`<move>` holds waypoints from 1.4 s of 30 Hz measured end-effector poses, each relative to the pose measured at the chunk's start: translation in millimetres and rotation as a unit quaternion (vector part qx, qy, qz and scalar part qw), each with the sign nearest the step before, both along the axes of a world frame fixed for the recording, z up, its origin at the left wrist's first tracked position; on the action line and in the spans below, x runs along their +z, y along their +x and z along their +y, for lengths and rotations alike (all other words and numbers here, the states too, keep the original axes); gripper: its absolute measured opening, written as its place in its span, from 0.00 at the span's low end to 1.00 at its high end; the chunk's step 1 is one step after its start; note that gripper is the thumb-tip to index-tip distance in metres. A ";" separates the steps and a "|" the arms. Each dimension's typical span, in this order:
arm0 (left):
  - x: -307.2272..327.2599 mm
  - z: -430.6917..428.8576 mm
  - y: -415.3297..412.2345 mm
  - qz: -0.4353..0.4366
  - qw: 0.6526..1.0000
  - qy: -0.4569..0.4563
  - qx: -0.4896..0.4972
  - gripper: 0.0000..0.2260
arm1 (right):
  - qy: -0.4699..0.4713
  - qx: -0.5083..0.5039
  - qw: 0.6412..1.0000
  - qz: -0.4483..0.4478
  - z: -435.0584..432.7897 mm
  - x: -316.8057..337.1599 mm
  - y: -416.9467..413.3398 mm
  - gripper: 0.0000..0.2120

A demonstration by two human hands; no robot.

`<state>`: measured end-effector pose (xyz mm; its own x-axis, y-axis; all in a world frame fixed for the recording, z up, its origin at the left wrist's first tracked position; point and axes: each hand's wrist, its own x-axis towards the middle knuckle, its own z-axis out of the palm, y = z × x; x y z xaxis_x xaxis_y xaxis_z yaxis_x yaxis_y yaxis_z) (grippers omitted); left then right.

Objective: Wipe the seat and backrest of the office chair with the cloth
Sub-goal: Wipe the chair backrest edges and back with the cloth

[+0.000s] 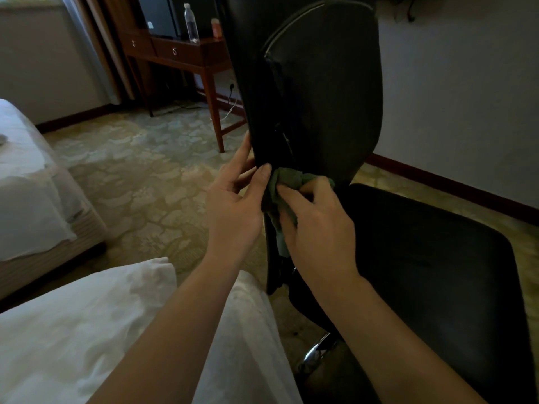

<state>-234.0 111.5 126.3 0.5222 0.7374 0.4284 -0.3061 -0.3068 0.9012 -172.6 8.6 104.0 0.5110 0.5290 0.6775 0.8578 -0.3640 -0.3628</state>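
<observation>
Evidently, from the head view, the green cloth (288, 177) is bunched in the right hand (318, 225), whose fingers are curled round it so that it can be pressed against the lower part of the backrest (326, 83). The backrest's near edge is pinched between the thumb and straight fingers of the left hand (236, 205), probably to keep it from swinging under the rubbing. The seat (423, 258) lies below and right of the backrest, and is judged not yet wiped.

dim room: patterned carpet (140, 176), grey wall (455, 106), wooden desk (186, 53) with bottle (191, 23), white bed (26, 182), curtain (96, 45).
</observation>
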 end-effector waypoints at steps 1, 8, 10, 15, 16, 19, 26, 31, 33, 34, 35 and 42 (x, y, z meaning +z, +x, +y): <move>-0.4 0.4 0.3 0.003 1.000 0.001 0.005 0.22 | -0.003 -0.007 1.000 0.001 1.8 -2.6 -1.1 0.14; -2.4 1.9 1.6 0.029 0.999 0.027 0.030 0.22 | -0.094 -0.037 0.995 0.016 -3.5 -45.7 -3.3 0.09; -3.2 2.0 1.7 0.030 0.999 0.032 0.032 0.22 | -0.091 -0.027 0.995 0.026 -14.6 -56.2 -0.6 0.12; -4.9 0.5 2.9 0.029 0.998 0.038 0.049 0.22 | 0.049 0.000 0.999 0.023 -31.1 -40.8 3.6 0.16; -4.9 0.3 2.8 0.030 0.998 0.038 0.050 0.22 | 0.066 0.007 0.998 0.022 -30.8 -34.0 5.3 0.16; -3.3 0.1 1.8 0.025 0.998 0.033 0.046 0.22 | 0.086 0.024 0.996 0.016 -24.4 -15.0 9.4 0.16; -2.8 -0.6 3.1 0.030 0.998 0.028 0.053 0.22 | -0.002 0.038 0.999 0.013 1.9 -20.0 0.2 0.17; -3.2 -2.1 3.8 0.023 0.997 0.035 0.061 0.21 | -0.058 0.007 0.998 0.015 3.3 -35.1 -12.0 0.24; -3.3 -3.1 3.7 0.018 0.998 0.034 0.059 0.21 | -0.069 -0.006 0.997 0.018 5.0 -41.9 -13.1 0.23; -3.3 -2.8 3.6 0.017 0.998 0.034 0.058 0.21 | -0.076 -0.008 0.997 0.022 5.7 -44.4 -13.0 0.21; -3.0 -2.2 3.4 0.017 0.998 0.035 0.056 0.21 | -0.086 -0.008 0.996 0.028 5.5 -46.2 -12.5 0.20; -1.3 2.6 -1.0 0.018 1.000 0.007 0.007 0.21 | -0.050 0.001 0.996 0.078 -32.9 -55.8 -5.3 0.17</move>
<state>-235.0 114.1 125.1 0.5281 0.7387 0.4188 -0.2685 -0.3226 0.9077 -177.9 -24.3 48.2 0.6045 0.5908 0.5343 0.7949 -0.4038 -0.4529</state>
